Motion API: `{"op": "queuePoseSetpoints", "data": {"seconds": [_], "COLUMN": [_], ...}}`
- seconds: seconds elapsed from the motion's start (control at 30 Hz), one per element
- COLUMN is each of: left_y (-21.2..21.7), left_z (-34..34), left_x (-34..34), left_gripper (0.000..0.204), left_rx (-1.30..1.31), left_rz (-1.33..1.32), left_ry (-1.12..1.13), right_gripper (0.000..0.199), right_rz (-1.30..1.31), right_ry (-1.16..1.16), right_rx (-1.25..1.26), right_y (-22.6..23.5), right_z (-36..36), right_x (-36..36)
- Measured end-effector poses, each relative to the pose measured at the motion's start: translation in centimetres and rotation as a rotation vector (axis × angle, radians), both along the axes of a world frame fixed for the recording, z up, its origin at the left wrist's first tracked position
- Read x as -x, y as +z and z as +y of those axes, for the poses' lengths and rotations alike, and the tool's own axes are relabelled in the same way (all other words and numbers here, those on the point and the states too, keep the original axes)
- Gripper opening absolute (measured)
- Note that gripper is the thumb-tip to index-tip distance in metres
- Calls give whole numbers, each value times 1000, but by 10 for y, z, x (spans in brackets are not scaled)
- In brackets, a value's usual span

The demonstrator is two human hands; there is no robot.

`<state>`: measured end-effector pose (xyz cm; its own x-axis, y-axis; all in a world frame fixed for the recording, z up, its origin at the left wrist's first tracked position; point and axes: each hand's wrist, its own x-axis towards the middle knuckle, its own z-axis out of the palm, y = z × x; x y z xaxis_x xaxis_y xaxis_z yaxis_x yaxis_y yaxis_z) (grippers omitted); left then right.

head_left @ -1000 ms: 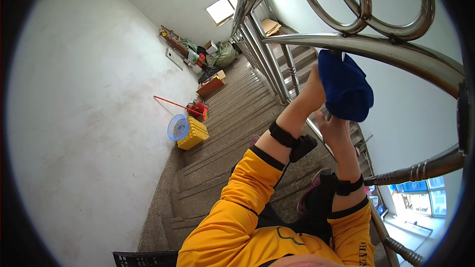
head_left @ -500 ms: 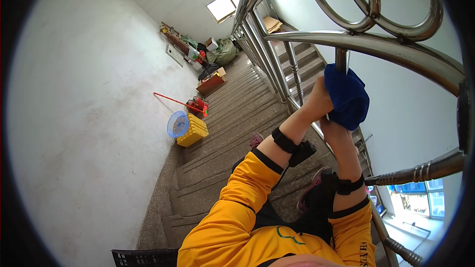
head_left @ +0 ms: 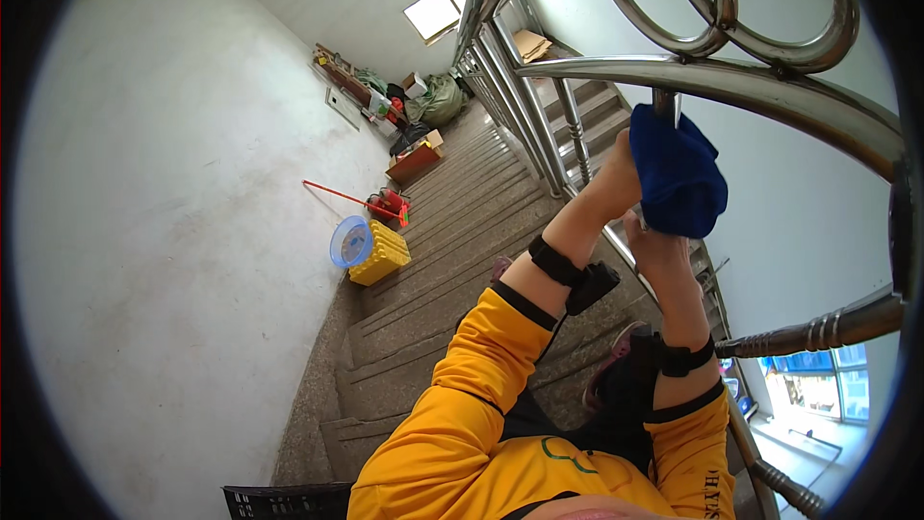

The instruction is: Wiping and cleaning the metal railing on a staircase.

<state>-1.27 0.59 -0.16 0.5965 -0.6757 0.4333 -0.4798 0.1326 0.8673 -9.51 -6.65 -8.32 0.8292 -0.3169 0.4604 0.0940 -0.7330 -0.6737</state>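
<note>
A dark blue cloth (head_left: 681,178) is wrapped against an upright metal baluster (head_left: 665,104) of the stair railing, just under its curved rail. My left hand (head_left: 618,176) is closed on the cloth's left side, its fingers mostly hidden behind the fabric. Just below, my right hand (head_left: 660,252) grips at the cloth's lower edge. Its fingers are curled and partly covered by the cloth. Both forearms reach forward in yellow sleeves, with black straps around them.
Concrete stairs (head_left: 423,313) descend ahead between a white wall (head_left: 183,231) and the metal railing (head_left: 818,101). Along the wall stand a yellow basket (head_left: 383,255), a blue basin (head_left: 352,242), a red-handled broom (head_left: 337,193) and red fire extinguishers (head_left: 387,202). Sacks (head_left: 438,101) and boxes crowd the landing.
The cloth and both hands have shifted slightly upward along the baluster, and the cloth has turned a little. The whole view has moved slightly too.
</note>
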Motion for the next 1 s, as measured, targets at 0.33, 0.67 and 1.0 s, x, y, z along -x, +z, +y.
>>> {"op": "queuePoseSetpoints", "data": {"seconds": [0.33,0.67,1.0], "left_y": [-16,-8,-25], "left_z": [-2,4,-2], "left_x": [-5,9,0], "left_gripper": [19,21,32], "left_rx": [194,210,226], "left_rz": [157,205,61], "left_ry": [-150,-115,-124], "right_gripper": [42,39,20], "right_rz": [-23,-173,-430], "right_ry": [51,126,-252], "right_rx": [110,-117,-642], "right_y": [-1,33,34], "right_z": [-3,-20,-45], "right_x": [3,1,12]}}
